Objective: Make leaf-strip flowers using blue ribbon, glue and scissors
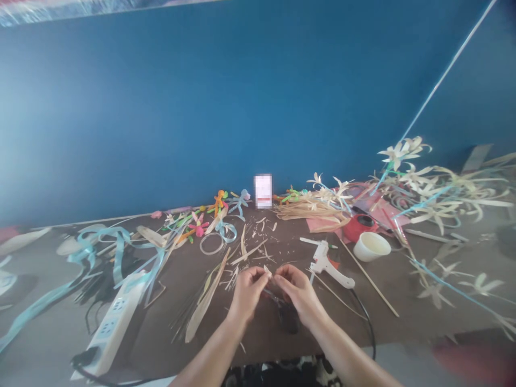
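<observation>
Above the middle of the brown table, my left hand pinches a small pale piece of dried husk between thumb and fingertips. My right hand is beside it, with thumb and forefinger pressed together close to the same piece; what lies between them is too small to make out. Partly hidden below my right hand is a dark-handled tool with a metal part. Narrow husk strips and tiny scraps lie just beyond the hands. A white hot glue gun rests to the right, its black cord running toward me.
A white cup stands right, before a red object. Husk flowers on wrapped stems are piled at the far right. Colourful pipe-cleaner figures lie along the blue wall. Left are blue ribbon and a power strip.
</observation>
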A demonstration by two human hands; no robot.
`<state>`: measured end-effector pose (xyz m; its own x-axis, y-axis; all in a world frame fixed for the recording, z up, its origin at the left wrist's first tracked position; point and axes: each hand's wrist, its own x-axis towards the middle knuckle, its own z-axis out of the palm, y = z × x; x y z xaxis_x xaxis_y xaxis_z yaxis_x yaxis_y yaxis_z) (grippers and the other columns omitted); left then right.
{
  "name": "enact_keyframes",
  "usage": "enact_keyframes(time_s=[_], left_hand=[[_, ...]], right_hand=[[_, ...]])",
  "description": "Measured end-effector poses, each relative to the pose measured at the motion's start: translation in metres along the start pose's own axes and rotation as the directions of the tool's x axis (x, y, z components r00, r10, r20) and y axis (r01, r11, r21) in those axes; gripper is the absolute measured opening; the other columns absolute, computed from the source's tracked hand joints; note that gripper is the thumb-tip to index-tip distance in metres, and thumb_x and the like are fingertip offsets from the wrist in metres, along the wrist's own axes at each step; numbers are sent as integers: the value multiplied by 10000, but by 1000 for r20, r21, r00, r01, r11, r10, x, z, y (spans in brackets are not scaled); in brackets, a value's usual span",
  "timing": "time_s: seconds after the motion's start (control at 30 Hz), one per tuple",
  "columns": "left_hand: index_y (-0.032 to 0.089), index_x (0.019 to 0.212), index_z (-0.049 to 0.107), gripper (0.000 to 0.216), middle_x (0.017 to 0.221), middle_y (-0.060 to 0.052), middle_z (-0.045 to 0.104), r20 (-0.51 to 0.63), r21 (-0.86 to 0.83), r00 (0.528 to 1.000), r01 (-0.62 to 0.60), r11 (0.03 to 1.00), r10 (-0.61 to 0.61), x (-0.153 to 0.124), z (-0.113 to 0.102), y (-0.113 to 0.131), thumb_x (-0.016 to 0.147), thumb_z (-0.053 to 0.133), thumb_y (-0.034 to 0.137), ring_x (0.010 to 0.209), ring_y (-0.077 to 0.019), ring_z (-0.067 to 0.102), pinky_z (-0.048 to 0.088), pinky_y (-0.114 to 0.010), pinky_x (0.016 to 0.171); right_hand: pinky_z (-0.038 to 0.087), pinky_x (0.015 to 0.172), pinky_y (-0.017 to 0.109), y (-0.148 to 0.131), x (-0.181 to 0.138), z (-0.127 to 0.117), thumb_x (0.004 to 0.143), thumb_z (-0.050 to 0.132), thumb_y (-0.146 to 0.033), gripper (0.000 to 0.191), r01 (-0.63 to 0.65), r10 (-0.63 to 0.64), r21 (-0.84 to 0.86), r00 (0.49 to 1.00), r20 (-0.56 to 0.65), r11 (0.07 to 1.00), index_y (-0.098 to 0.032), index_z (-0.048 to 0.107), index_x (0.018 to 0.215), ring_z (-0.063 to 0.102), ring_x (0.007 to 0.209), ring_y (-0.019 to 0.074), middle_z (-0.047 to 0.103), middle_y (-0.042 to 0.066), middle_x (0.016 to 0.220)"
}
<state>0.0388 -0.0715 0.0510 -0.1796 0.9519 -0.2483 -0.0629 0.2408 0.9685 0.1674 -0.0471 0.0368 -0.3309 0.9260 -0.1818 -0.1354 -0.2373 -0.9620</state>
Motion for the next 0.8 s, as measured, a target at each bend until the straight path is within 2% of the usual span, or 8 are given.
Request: enact_keyframes(time_s=[0.2, 0.3, 0.43, 0.6, 0.7, 0.8], left_hand=[[168, 671, 584, 169, 568, 23, 528, 22, -48, 1000, 2, 999, 0, -2, 2, 2, 665, 568, 336, 541, -113, 497, 392, -195, 453], [169, 667, 600, 170, 577, 17, 534, 13, -83, 999, 50, 995, -49, -2, 2, 2, 658, 574, 337, 558, -118, 501, 383, -193, 448], [166, 674, 604, 131, 567, 18, 527, 43, -249, 987, 163, 955, -157, 0, 1, -2, 637, 598, 292, 533, -104, 491, 358, -182, 428], [152, 646, 580, 79, 554, 30, 530, 145, -486, 947, 322, 812, -288, 5, 3, -7, 620, 598, 224, 483, -73, 480, 344, -173, 422], [146, 666, 585, 113, 549, 27, 528, 130, -476, 954, 299, 827, -271, 4, 3, -7, 620, 608, 248, 482, -74, 481, 344, -174, 417], [159, 695, 593, 149, 563, 28, 536, 52, -338, 982, 189, 922, -182, 2, 1, -5, 621, 624, 285, 511, -88, 493, 369, -184, 436]], right_hand=[[312, 459, 190, -4, 5, 2, 708, 543, -310, 173, 121, -123, -211, 992, 2, 970, -155, 528, 632, 406, 492, 82, 480, -37, 549], [311, 462, 192, -2, 5, 3, 708, 530, -294, 168, 128, -130, -239, 992, 8, 963, -155, 518, 616, 402, 488, 83, 475, -35, 538], [248, 398, 177, 0, 3, 2, 717, 511, -298, 188, 33, -26, -120, 998, 59, 992, -162, 474, 591, 333, 414, 59, 397, -63, 461], [246, 369, 172, 2, 3, 1, 696, 538, -337, 211, -138, 109, 154, 977, 184, 978, -163, 450, 616, 339, 364, 42, 419, -66, 474], [243, 359, 168, 5, 4, 1, 687, 558, -370, 239, -152, 123, 158, 977, 175, 976, -163, 458, 625, 352, 353, 42, 435, -66, 467], [254, 360, 167, 9, 3, 1, 709, 542, -398, 247, -105, 98, 48, 988, 123, 993, -166, 475, 654, 368, 360, 54, 439, -68, 436]])
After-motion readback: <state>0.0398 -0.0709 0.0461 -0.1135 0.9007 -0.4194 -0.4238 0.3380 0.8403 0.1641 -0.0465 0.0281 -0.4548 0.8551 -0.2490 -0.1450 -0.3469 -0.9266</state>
